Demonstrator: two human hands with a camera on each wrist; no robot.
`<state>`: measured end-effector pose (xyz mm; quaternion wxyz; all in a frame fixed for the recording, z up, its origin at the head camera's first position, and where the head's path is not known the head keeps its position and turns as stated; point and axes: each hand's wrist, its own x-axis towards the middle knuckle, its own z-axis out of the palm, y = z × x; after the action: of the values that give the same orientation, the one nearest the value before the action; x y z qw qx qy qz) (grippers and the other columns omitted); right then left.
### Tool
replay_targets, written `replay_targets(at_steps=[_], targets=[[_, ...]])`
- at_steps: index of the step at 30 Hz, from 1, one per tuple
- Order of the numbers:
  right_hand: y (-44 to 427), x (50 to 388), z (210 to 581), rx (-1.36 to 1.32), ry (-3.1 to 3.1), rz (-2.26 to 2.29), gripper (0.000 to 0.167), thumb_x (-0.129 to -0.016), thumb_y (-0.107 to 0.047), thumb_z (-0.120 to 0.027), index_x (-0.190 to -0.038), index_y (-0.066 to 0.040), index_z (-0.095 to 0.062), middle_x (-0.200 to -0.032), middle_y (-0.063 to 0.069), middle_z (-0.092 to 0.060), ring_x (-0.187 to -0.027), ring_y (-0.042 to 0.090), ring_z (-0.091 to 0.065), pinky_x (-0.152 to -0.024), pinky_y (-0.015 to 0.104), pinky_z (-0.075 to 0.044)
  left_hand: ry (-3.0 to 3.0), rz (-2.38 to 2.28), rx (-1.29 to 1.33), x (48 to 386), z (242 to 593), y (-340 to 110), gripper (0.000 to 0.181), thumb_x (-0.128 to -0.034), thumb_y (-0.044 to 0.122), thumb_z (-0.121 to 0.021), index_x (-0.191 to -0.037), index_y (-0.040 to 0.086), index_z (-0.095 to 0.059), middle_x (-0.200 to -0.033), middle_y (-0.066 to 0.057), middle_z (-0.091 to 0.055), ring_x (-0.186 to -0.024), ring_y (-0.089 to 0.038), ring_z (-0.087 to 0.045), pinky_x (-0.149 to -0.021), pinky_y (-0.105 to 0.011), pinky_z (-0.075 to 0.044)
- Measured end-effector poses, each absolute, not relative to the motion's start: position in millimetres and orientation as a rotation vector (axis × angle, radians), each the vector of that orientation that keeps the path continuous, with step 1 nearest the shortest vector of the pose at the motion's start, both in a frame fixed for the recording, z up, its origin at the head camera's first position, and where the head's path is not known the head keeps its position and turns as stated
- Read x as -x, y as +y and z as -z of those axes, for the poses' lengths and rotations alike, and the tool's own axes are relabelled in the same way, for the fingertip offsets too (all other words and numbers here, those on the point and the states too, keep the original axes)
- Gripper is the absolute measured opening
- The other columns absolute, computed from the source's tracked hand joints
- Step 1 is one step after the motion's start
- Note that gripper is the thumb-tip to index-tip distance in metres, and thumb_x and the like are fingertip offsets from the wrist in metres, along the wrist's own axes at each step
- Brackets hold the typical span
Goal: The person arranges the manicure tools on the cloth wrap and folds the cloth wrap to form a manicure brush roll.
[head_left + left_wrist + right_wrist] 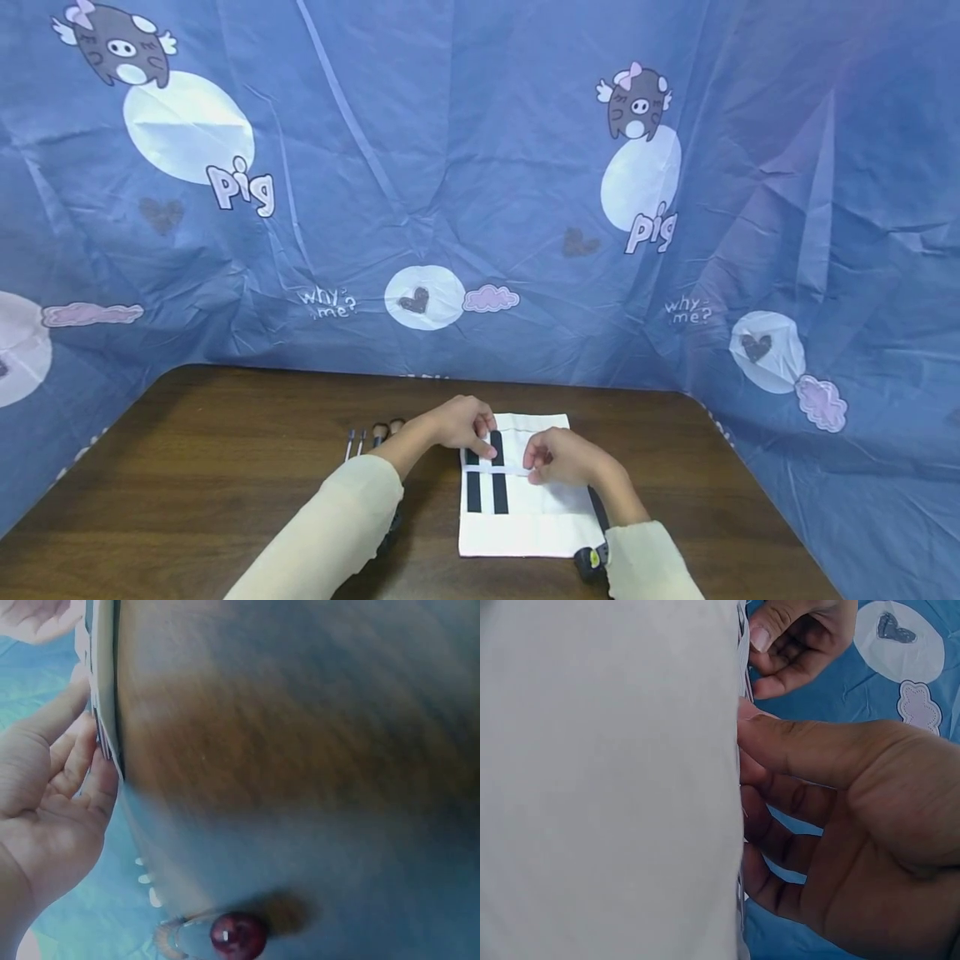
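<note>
A white cloth pouch [525, 535] lies flat on the table, with a white elastic band [495, 470] running across it. Two flat black strips pass beneath the band; the nearer to the middle is one black strip [500, 493]. At that strip's upper end my left hand [457, 423] pinches it between thumb and fingers. My right hand [562, 457] pinches the band farther right, thumb against index finger. From the right wrist, the pouch [607, 780] hides the fingertips of the right hand [870, 802]. The left wrist view has the left hand [56, 795] at the pouch's edge.
Left of the pouch, brushes [380, 432] and thin white sticks [348, 446] lie partly behind the left forearm. A round dark red thing [238, 935] shows low in the left wrist view. Blue printed cloth [480, 183] hangs behind the brown table [225, 467].
</note>
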<state>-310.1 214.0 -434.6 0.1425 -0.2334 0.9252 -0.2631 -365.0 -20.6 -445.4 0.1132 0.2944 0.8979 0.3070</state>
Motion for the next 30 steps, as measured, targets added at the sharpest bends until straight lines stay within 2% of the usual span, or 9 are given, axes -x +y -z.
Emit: replay_targets(at_steps=[14,21,30], targets=[[225,315,444,0.804,2.595,0.834,0.011,-0.090,0.002,-0.071,-0.089,-0.009,-0.066,-0.074,-0.005,-0.056,-0.070,0.009,-0.051,-0.067,0.025,-0.041,2.651,-1.080,-0.871,369,432,-41,0.033,-0.0826,0.015,-0.087,-0.107,-0.001,-0.073,-0.085,0.002,-0.066,-0.081,-0.010,-0.062,-0.080,-0.027,-0.054],[227,316,444,0.838,2.536,0.915,0.015,-0.091,0.005,-0.066,-0.087,-0.009,-0.062,-0.075,-0.003,-0.053,-0.071,0.010,-0.049,-0.066,0.024,-0.040,2.678,-1.079,-0.813,370,422,-65,0.032,-0.0849,0.015,-0.085,-0.109,-0.002,-0.072,-0.087,0.001,-0.066,-0.083,-0.012,-0.063,-0.081,-0.030,-0.054],[225,317,446,0.815,2.528,0.933,0.014,-0.091,0.004,-0.066,-0.087,-0.009,-0.062,-0.076,-0.003,-0.053,-0.073,0.012,-0.049,-0.066,0.025,-0.040,2.748,-0.999,-0.820,368,421,-95,0.033,-0.0846,0.015,-0.085,-0.108,-0.003,-0.071,-0.088,0.000,-0.067,-0.084,-0.014,-0.064,-0.083,-0.033,-0.054]])
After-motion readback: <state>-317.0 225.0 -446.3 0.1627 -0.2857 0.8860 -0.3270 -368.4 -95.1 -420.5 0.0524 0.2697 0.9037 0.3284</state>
